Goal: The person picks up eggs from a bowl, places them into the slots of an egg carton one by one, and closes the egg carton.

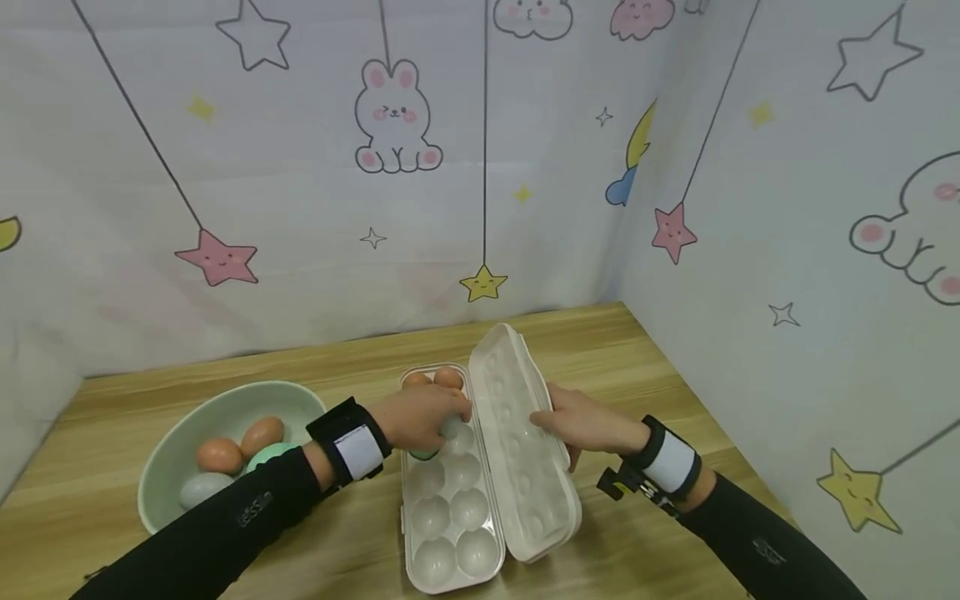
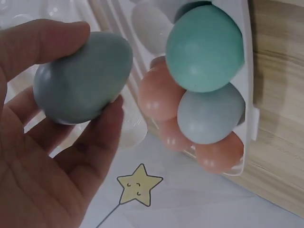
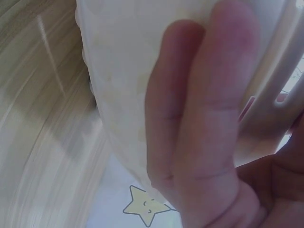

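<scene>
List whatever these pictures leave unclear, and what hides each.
Head view: part of the bowl's near rim, under the left sleeve.
Head view: the sleeve lettering, too small and blurred.
Left wrist view: part of the held egg, behind the thumb of the left hand.
Right wrist view: the rest of the lid, cut off by the top edge.

Left hand: Thumb and fingertips grip a smooth gray-green egg, held apart from the other eggs.
Carton: White and molded, with a bare cup toward the top of the view.
Green egg: Seated along the carton's outer side.
Pale blue egg: Just beside the green one, partly overlapped by it.
Brown eggs: Three, clustered around the pale blue egg.
Surroundings: Wood-grain tabletop at right; a yellow star on white sheeting below.
</scene>
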A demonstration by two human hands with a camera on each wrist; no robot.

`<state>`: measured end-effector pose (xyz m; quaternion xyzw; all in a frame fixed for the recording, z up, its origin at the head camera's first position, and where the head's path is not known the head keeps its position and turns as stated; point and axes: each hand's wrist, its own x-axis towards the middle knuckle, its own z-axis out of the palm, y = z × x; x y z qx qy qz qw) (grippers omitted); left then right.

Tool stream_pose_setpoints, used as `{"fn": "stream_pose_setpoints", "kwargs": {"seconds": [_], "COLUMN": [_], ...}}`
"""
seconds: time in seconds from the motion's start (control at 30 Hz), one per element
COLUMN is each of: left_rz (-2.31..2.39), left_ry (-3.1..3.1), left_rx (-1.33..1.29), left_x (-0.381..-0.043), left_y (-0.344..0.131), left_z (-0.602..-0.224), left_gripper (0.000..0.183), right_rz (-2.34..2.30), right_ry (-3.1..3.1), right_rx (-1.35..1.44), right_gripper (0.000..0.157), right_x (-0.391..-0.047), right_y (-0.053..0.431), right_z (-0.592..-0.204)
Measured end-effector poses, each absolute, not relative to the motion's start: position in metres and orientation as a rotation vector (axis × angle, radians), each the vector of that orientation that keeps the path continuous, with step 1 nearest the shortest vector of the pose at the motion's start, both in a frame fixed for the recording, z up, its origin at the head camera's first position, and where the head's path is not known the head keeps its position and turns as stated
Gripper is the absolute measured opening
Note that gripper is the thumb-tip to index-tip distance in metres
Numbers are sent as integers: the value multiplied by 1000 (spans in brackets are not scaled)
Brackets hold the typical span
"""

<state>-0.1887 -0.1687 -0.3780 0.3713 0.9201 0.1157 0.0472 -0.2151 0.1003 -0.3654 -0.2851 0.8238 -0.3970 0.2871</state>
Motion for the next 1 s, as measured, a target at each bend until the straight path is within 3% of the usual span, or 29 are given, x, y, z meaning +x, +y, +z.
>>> {"fn": "stream_pose_setpoints", "kwargs": {"seconds": [0.47,1.0], "left_rz": [57,-10], "left_ry": [2850,2895], "left_rx": [1161,1277], "left_x": [-192,-198], "left_y": [-144,-146], "left_z": [-399,-420], "left_gripper": [39,25], "right_rz": [-1079,-1098], "right_ry": [2167,2146], "right_rx": [-746,-718], "right_gripper": [53,57], "right_x": [-216,-219], "right_y": [103,104], "right_z": [-366,-371]}}
